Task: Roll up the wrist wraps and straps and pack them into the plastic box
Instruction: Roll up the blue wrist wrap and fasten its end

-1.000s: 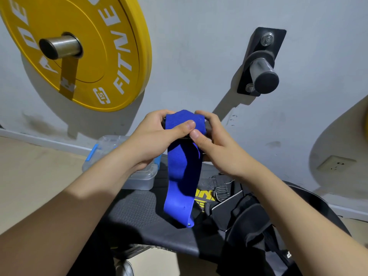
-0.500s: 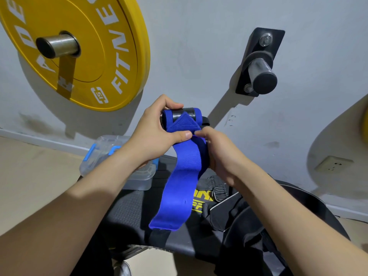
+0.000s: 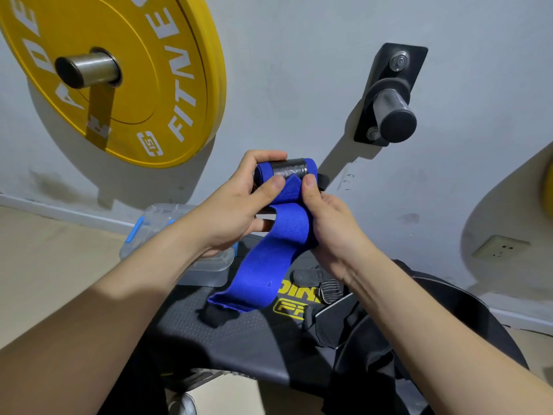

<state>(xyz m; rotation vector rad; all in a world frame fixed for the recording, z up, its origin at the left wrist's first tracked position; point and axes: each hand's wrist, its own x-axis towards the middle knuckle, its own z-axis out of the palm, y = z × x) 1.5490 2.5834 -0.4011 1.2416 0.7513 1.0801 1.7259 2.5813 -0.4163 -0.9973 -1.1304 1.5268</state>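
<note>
Gripping the blue wrist wrap (image 3: pixel 278 244) above the bench (image 3: pixel 239 339), the left hand (image 3: pixel 239 205) and right hand (image 3: pixel 329 223) curl round its half-rolled end, thumbs pinching the front flap. The loose tail hangs toward the pad. A clear plastic box (image 3: pixel 209 268) with blue latches sits at the bench's far left edge, its contents unreadable. Black straps (image 3: pixel 329 295) lie toward the right edge.

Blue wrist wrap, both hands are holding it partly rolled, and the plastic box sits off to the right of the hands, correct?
Wrong side. In the head view the plastic box sits to the left, behind the left hand, not the right. That hand and the right hand do hold the blue wrist wrap partly rolled.
</note>
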